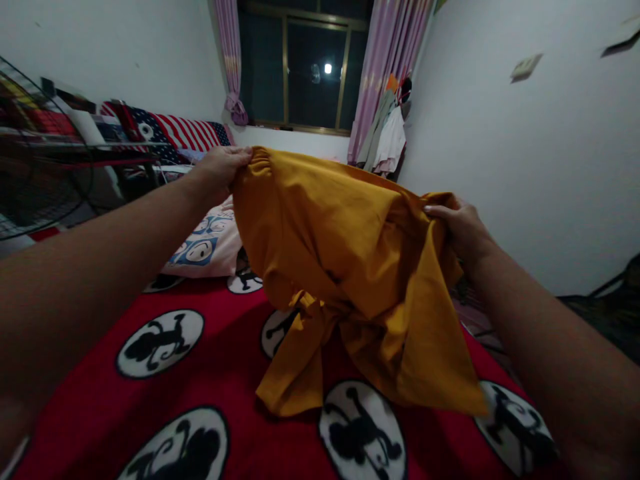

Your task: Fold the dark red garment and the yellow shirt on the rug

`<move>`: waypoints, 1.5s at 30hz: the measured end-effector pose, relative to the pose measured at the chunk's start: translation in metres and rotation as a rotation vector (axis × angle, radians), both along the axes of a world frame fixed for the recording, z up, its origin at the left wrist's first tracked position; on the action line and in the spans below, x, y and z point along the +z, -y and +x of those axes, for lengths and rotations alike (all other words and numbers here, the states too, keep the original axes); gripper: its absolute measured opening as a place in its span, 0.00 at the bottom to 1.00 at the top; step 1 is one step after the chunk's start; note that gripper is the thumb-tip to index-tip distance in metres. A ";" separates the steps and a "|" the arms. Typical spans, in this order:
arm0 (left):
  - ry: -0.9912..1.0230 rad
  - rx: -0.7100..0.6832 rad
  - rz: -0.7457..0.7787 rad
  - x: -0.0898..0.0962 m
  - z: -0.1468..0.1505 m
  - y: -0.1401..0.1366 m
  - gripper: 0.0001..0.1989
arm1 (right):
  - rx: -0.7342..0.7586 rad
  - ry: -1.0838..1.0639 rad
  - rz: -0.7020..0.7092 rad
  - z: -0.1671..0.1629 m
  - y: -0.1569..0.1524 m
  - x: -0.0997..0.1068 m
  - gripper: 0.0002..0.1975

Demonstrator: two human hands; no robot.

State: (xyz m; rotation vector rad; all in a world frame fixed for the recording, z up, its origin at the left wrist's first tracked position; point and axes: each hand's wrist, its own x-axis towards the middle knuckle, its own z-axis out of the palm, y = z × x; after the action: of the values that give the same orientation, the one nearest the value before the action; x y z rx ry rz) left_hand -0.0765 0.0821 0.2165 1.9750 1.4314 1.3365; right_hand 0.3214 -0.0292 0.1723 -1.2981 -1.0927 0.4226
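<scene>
A mustard-yellow garment (pixel 330 220) with gathered fabric and loose tie-like ends hangs stretched between my two hands. My left hand (pixel 223 172) is closed on its gathered upper left corner. On the other side my right hand (pixel 459 223) pinches the upper right part, a little lower than the left. The garment's lower ends hang down over a red blanket (pixel 240 387) printed with dark figures in white ovals. Folds hide the garment's inner side, and its exact type is unclear.
Beyond the garment lies a pink pillow (pixel 220 247) with cartoon faces. A wire fan guard (pixel 40 153) and a cluttered rack stand at the left. Purple curtains (pixel 387 53) flank the window (pixel 317 73). Clothes (pixel 390 143) hang near the right wall.
</scene>
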 end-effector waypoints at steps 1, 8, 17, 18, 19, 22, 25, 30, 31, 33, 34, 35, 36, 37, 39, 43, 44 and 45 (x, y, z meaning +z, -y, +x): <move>0.060 0.000 -0.021 0.000 0.011 -0.014 0.15 | -0.129 0.055 0.018 0.002 -0.018 -0.006 0.23; -0.217 -0.392 0.088 -0.110 0.053 0.029 0.17 | 0.087 0.434 -0.036 -0.040 -0.001 -0.101 0.14; -0.661 -0.799 0.025 -0.180 0.063 0.135 0.34 | 0.489 0.739 -0.244 -0.087 0.090 -0.123 0.17; -0.646 -0.761 0.011 -0.182 0.063 0.133 0.35 | 0.465 0.797 -0.242 -0.091 0.093 -0.123 0.18; -0.627 -0.727 -0.006 -0.184 0.064 0.131 0.34 | 0.439 0.843 -0.247 -0.096 0.094 -0.123 0.20; -0.604 -0.639 -0.019 -0.189 0.064 0.125 0.35 | 0.427 0.909 -0.278 -0.115 0.093 -0.126 0.29; -0.714 -0.498 -0.021 -0.192 0.058 0.121 0.30 | 0.467 1.001 -0.323 -0.133 0.086 -0.131 0.38; -0.913 -0.364 -0.239 -0.176 0.020 0.101 0.11 | 0.394 1.268 -0.438 -0.149 0.073 -0.136 0.26; -0.950 -0.328 -0.259 -0.166 0.006 0.094 0.09 | 0.372 1.306 -0.448 -0.151 0.072 -0.137 0.23; -1.021 -0.144 -0.232 -0.139 -0.026 0.078 0.09 | 0.334 1.368 -0.443 -0.153 0.068 -0.135 0.16; -1.042 0.031 -0.199 -0.124 -0.042 0.071 0.11 | 0.324 1.392 -0.431 -0.155 0.066 -0.134 0.12; -1.046 0.219 -0.125 -0.111 -0.057 0.066 0.13 | 0.319 1.404 -0.414 -0.158 0.064 -0.131 0.10; -1.046 0.336 -0.027 -0.099 -0.070 0.062 0.15 | 0.319 1.402 -0.396 -0.162 0.061 -0.127 0.10; -1.031 0.419 0.055 -0.090 -0.079 0.059 0.16 | 0.324 1.385 -0.375 -0.168 0.058 -0.123 0.10; -0.979 0.395 0.179 -0.084 -0.084 0.060 0.17 | 0.339 1.301 -0.321 -0.185 0.052 -0.115 0.10; -0.690 -0.020 0.079 -0.110 -0.050 0.069 0.20 | 0.439 1.033 -0.140 -0.232 0.050 -0.107 0.06; -0.578 -0.103 -0.005 -0.120 -0.039 0.071 0.23 | 0.513 0.964 -0.081 -0.242 0.053 -0.107 0.06; -0.474 -0.167 -0.093 -0.130 -0.029 0.073 0.26 | 0.607 0.901 -0.024 -0.249 0.058 -0.108 0.06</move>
State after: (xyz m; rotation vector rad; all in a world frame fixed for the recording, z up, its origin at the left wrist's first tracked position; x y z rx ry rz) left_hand -0.1057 0.0088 0.0861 2.3894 1.4436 0.7446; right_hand 0.0728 -0.0875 0.0646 -1.1661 -2.2683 0.2820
